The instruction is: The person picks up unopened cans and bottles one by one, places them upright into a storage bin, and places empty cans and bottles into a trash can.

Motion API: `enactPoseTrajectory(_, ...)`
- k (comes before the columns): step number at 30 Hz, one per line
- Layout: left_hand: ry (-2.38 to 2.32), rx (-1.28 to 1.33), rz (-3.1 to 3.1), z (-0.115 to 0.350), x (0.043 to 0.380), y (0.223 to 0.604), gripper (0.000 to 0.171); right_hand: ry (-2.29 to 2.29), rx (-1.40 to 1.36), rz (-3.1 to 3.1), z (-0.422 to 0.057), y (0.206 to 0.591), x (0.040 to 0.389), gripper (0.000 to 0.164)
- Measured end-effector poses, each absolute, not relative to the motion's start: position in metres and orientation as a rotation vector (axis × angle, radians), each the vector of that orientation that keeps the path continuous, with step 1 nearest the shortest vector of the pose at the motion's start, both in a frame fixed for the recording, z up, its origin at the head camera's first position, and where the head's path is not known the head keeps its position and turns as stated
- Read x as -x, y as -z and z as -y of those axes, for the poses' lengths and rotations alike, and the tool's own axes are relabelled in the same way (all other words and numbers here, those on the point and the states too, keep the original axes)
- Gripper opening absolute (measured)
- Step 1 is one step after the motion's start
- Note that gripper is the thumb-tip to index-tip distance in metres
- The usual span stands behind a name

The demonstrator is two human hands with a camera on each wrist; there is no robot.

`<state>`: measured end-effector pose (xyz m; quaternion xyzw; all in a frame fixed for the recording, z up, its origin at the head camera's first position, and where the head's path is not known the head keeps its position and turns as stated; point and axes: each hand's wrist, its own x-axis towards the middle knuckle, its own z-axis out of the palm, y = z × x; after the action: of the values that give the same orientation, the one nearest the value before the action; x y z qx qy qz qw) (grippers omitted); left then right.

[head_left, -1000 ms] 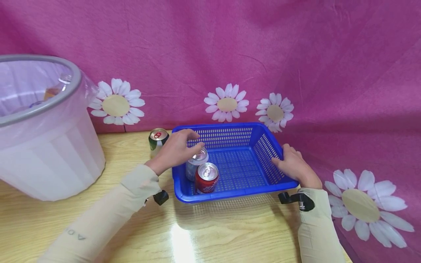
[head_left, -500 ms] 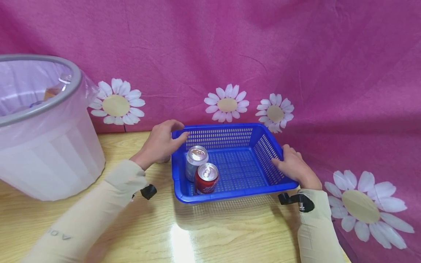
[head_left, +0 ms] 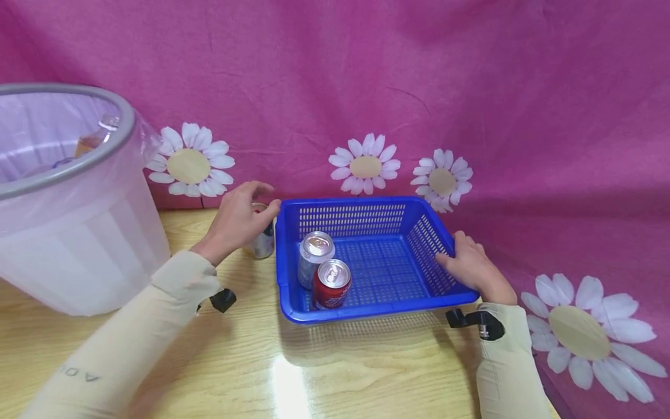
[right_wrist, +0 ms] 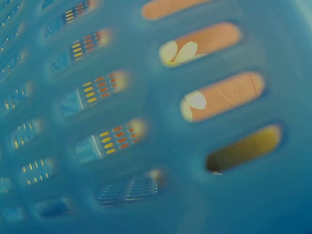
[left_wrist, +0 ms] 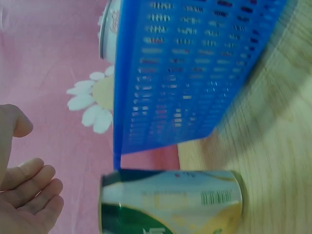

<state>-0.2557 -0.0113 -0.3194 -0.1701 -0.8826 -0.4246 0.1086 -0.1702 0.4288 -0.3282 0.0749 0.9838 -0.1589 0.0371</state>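
Note:
Two cans stand upright in the left end of a blue plastic basket [head_left: 377, 309]: a silvery can [head_left: 317, 245] and, just in front, a red can [head_left: 332, 288]. Outside the basket's left wall, a green-and-white drink can [head_left: 263, 244] stands on the table, partly covered by my left hand [head_left: 238, 218]. In the left wrist view, this hand's loosely bent fingers [left_wrist: 36, 187] are apart from the top of that drink can [left_wrist: 170, 200], thumb spread away. My right hand [head_left: 473, 265] grips the basket's right rim, thumb inside; the right wrist view shows only the slotted basket wall [right_wrist: 170, 146].
A white bin [head_left: 89, 244] with a grey rim and a clear liner stands at the left, with a bottle and other items inside. Behind the wooden table [head_left: 235, 361] hangs a pink cloth [head_left: 293, 87] with daisies.
My left hand has moved left, from above the silvery can in the basket to beside the green-and-white can outside it. My right hand stays on the rim.

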Motion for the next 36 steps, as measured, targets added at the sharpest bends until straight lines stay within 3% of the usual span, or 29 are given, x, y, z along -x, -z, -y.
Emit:
enactPoseTrajectory(18, 1.212, 0.395, 2.521, 0.026, 0.273, 0.342, 0.048, 0.479, -0.241, -3.015, -0.434, 0.325, 0.169, 0.058)
enactPoseTrajectory(25, 1.255, 0.359, 2.634, 0.027, 0.275, 0.354, 0.062, 0.477, -0.233, -3.021, -0.431, 0.329, 0.168, 0.057)
enactPoseTrajectory(36, 1.319, 0.367, 2.664, 0.023, 0.277, 0.366, 0.068, 0.483, -0.218, -3.035, -0.432, 0.333, 0.172, 0.052)
